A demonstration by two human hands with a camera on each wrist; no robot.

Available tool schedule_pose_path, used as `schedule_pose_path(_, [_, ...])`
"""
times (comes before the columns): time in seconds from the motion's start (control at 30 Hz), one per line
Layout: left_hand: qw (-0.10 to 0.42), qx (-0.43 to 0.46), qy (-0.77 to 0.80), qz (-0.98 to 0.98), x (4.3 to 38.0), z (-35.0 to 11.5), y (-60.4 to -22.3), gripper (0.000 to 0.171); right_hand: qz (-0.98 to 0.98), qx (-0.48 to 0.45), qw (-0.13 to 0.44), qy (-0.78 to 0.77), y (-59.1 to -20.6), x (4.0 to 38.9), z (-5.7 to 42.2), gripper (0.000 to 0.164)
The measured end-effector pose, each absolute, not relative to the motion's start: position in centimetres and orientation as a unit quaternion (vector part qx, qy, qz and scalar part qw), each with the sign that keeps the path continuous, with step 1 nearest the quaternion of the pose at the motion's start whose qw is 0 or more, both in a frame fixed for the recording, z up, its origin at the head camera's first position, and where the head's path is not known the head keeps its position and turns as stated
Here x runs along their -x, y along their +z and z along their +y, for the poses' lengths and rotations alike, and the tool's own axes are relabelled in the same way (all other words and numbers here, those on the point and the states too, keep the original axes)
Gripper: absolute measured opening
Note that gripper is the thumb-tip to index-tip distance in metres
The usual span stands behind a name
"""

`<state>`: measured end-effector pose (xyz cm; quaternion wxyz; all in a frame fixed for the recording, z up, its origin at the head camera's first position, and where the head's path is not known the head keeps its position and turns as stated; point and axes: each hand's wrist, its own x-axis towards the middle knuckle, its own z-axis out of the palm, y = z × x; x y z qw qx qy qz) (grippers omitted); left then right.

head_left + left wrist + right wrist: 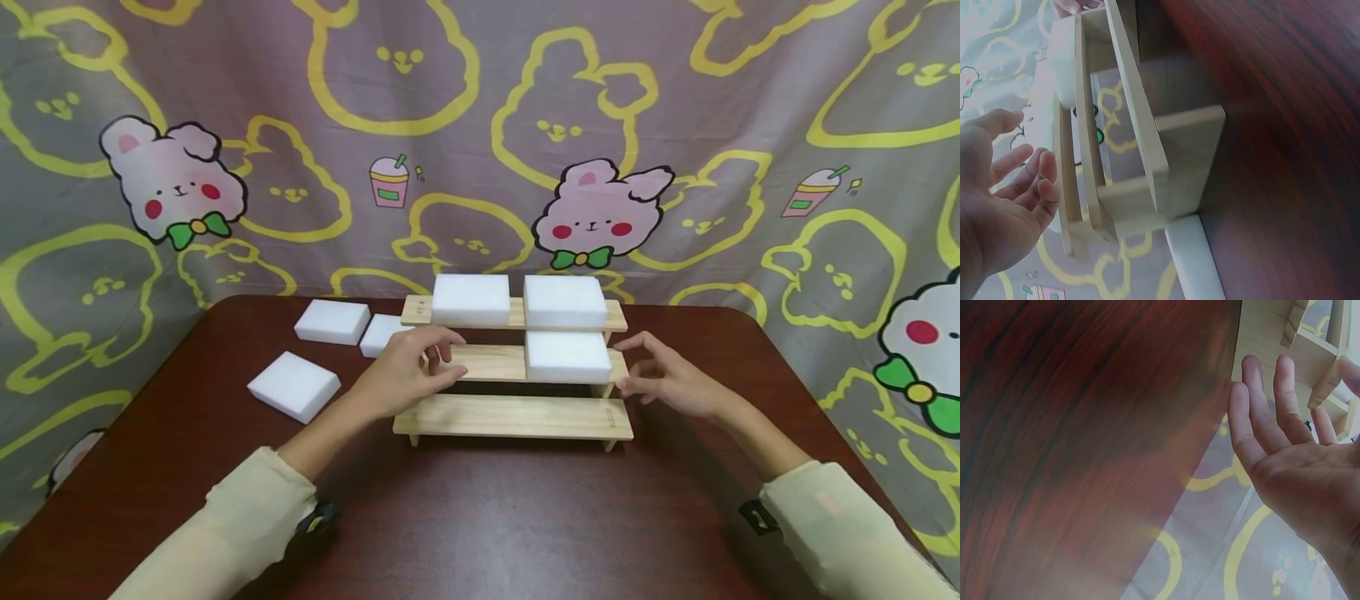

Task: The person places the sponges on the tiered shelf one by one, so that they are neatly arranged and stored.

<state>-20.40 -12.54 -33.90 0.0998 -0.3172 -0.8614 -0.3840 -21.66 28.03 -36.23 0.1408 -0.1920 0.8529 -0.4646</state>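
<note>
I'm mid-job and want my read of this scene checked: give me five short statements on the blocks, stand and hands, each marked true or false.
1. Two white blocks rest on the top tier. True.
2. The middle tier's block sits at its left end. False: that block sits toward the right end of the middle tier.
3. Three loose blocks lie on the table, left of the wooden stand. True.
4. The right hand grips a block. False: the right hand holds nothing.
5. The left hand holds no block. True.
</note>
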Motion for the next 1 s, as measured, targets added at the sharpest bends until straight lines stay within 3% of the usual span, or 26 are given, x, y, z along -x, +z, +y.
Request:
schedule_pose_path(0.3, [0.138, 0.278, -0.367, -0.877, 21.3, -16.2, -34.1, 0.028, 0.852, 0.189, 0.144, -0.467, -36.3, 21.7, 28.1, 0.054])
schedule_pose_path(0.67, [0.138, 0.191, -0.349, -0.907, 21.8, -21.3, -35.3, 0.029, 0.852, 0.192, 0.142, -0.466, -36.4, 21.8, 28.1, 0.053])
schedule_pose_path(1.0, [0.162, 0.163, -0.33, -0.916, 21.4, -24.8, -36.2, 0.027, 0.852, 0.189, 0.143, -0.466, -36.4, 21.8, 28.1, 0.054])
